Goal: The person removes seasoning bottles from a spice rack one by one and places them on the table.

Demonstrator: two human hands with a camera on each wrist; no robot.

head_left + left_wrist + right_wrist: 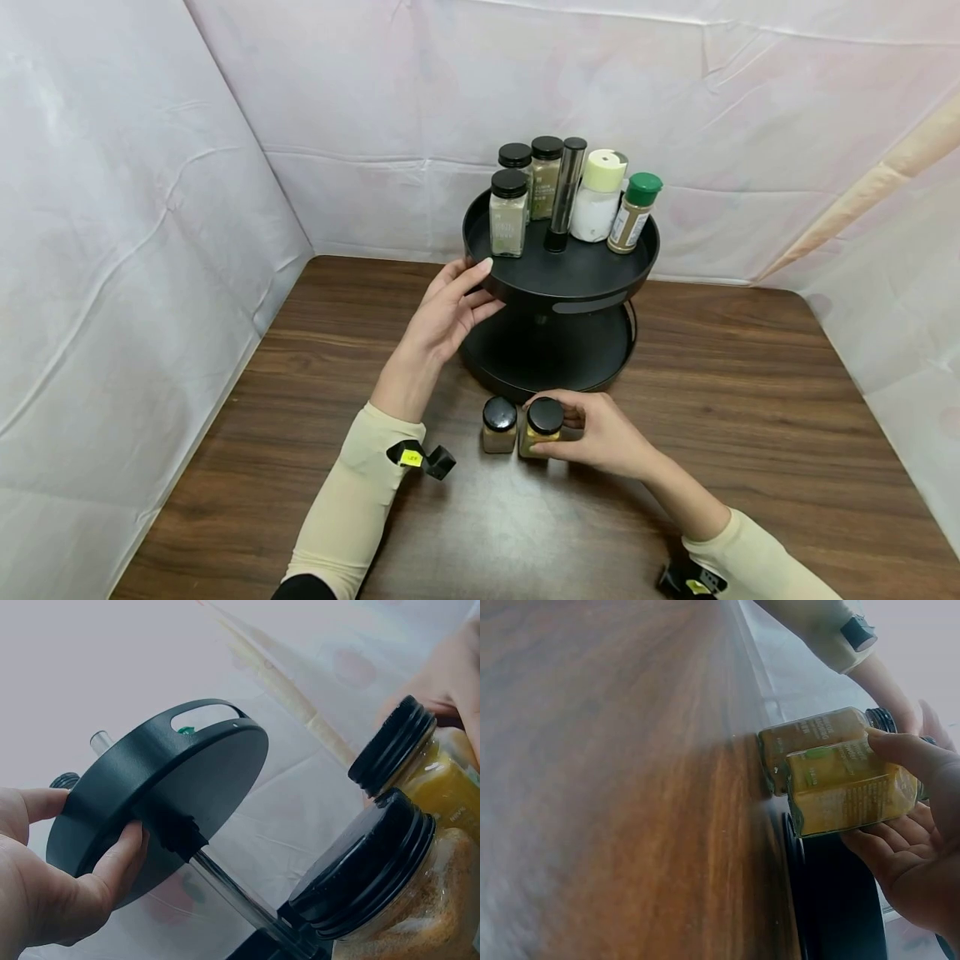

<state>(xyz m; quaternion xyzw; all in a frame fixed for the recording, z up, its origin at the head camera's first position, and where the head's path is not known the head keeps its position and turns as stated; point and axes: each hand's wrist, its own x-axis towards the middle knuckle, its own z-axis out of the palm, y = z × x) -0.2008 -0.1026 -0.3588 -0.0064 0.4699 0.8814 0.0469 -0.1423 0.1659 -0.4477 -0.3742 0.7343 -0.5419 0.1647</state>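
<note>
A two-tier black turntable rack [570,279] stands near the back of the table. My left hand [442,312] holds the left of its upper tray's rim, thumb on one side and fingers on the other. In front of the lower tray [540,354], my right hand [603,433] grips a square glass spice jar [847,791] of yellow powder with a black lid, thumb on one side and fingers on the other. Close to its left, a second spice jar [498,439] with brownish contents and a black lid stands upright on the table.
Several black-lidded jars [507,225] stand on the upper tray. Beside them are a slim dark grinder-like tube [567,187], a white bottle with a pale yellow cap [596,208] and a green-capped spice bottle [630,225]. White sheeting [360,192] encloses the wooden table [750,400].
</note>
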